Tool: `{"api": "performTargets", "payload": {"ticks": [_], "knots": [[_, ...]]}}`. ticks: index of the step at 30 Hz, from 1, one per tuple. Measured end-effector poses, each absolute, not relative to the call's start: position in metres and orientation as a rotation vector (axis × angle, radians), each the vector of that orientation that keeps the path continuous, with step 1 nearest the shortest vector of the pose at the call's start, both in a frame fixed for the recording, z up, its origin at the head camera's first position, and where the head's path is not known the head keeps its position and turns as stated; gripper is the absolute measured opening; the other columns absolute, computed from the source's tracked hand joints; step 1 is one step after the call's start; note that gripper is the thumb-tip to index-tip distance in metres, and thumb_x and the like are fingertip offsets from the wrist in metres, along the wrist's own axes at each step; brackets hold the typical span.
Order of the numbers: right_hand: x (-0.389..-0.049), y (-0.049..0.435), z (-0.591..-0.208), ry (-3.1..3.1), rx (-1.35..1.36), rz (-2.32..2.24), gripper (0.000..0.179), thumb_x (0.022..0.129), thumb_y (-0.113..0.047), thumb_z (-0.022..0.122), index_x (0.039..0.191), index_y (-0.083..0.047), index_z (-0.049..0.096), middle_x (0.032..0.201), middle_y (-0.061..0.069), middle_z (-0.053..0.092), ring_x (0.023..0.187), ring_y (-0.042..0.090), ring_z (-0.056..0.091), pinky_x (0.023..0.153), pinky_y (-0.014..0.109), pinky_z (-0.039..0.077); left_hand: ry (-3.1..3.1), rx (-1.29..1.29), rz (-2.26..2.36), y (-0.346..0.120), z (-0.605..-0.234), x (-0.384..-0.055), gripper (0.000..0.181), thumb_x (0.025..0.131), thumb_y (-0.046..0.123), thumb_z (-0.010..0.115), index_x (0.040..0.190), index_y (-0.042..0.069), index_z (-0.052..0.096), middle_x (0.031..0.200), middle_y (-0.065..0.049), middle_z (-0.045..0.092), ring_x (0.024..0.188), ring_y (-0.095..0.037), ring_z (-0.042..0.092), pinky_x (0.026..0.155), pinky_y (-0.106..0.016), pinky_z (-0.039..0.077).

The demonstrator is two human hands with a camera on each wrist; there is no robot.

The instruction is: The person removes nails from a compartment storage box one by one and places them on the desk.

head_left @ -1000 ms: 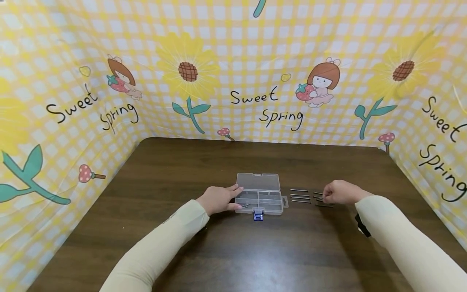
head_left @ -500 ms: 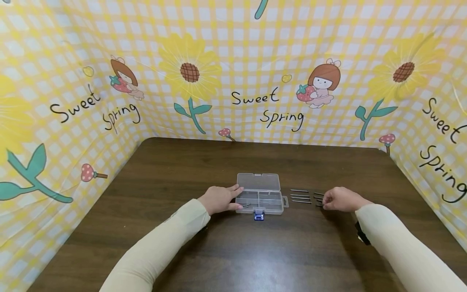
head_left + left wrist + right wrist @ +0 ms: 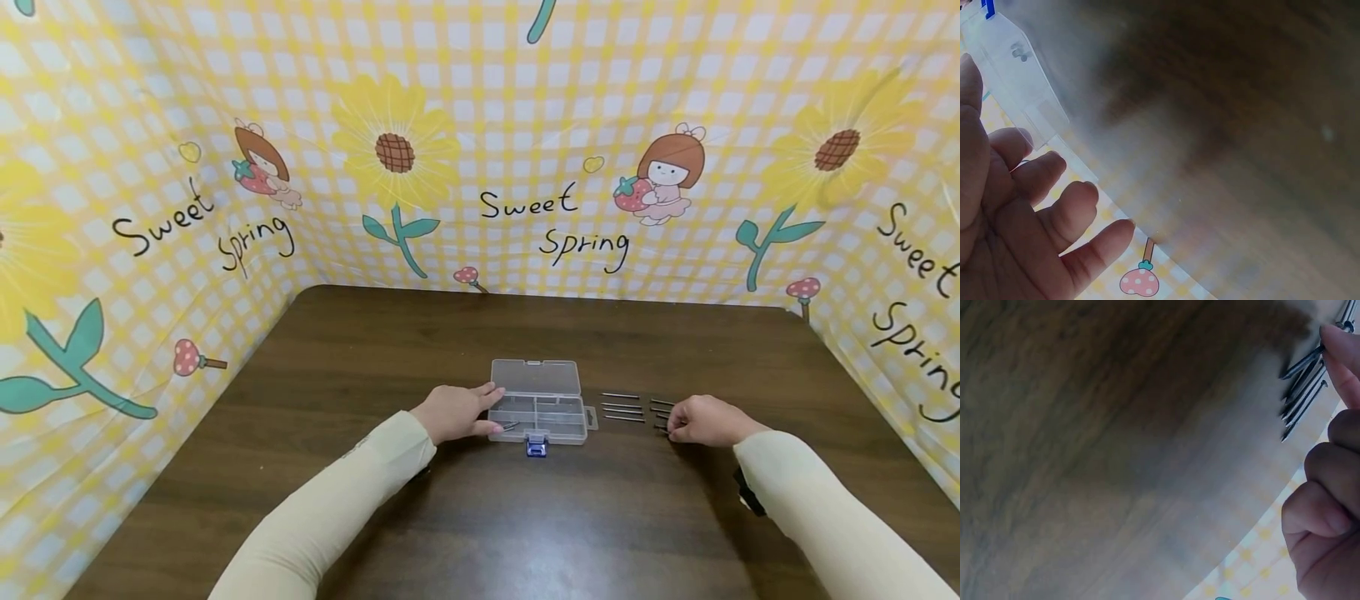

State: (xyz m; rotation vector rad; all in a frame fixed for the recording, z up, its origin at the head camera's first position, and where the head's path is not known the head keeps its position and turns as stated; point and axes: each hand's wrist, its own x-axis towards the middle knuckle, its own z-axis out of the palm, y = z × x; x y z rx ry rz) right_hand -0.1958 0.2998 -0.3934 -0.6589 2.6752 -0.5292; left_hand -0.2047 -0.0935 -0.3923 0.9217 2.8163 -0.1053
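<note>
We counted one left hand (image 3: pixel 453 412) and one right hand (image 3: pixel 708 420), one clear box (image 3: pixel 562 438) with one blue latch (image 3: pixel 536 447), and four nails (image 3: pixel 622 407) in the group nearer the box. The other group (image 3: pixel 662 402), several nails, lay partly hidden, beyond our exact count. We also saw one tabletop (image 3: pixel 525 525), two printed girls (image 3: pixel 664 179) and three sunflowers (image 3: pixel 394 153).

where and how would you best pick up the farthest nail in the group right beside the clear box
Probably mid-shank, coming straight down from above and pinching across its near and far long sides. The nail is thin and straight, lies flat on the table, and has a visible gap to the next nail.
</note>
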Motion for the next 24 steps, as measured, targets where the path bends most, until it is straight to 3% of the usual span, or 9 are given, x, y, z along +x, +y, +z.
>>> {"api": "performTargets", "payload": {"ticks": [14, 20, 24], "knots": [[-0.196, 0.298, -0.391, 2.697, -0.644, -0.488, 0.006, 0.084, -0.008, 0.068, 0.079, -0.010, 0.066, 0.073, -0.007, 0.057, 0.062, 0.009, 0.045, 0.060, 0.031, 0.041, 2.812, 0.923, -0.107, -0.094, -0.390, -0.206, 0.069, 0.090, 0.054, 0.053, 0.147, 0.017, 0.042, 0.147, -0.003, 0.043, 0.040, -0.013, 0.035, 0.043, -0.028, 0.032], [-0.198, 0.298, -0.390, 2.692, -0.639, -0.448, 0.004, 0.083, -0.009, 0.069, 0.080, -0.010, 0.067, 0.076, -0.007, 0.060, 0.065, 0.009, 0.047, 0.062, 0.032, 0.043, 2.798, 0.945, -0.087, -0.094, -0.387, -0.204, 0.068, 0.090, 0.053, 0.054, 0.146, 0.015, 0.043, 0.146, -0.005, 0.045, 0.044, -0.016, 0.046, 0.045, -0.030, 0.037], [-0.203, 0.296, -0.382, 2.695, -0.636, -0.434, 0.004, 0.084, -0.010, 0.069, 0.080, -0.010, 0.067, 0.078, -0.005, 0.062, 0.068, 0.010, 0.049, 0.063, 0.034, 0.045, 2.792, 0.931, -0.086, -0.094, -0.387, -0.204, 0.069, 0.090, 0.053, 0.053, 0.147, 0.016, 0.041, 0.147, -0.005, 0.043, 0.045, -0.015, 0.045, 0.044, -0.029, 0.035]]}}
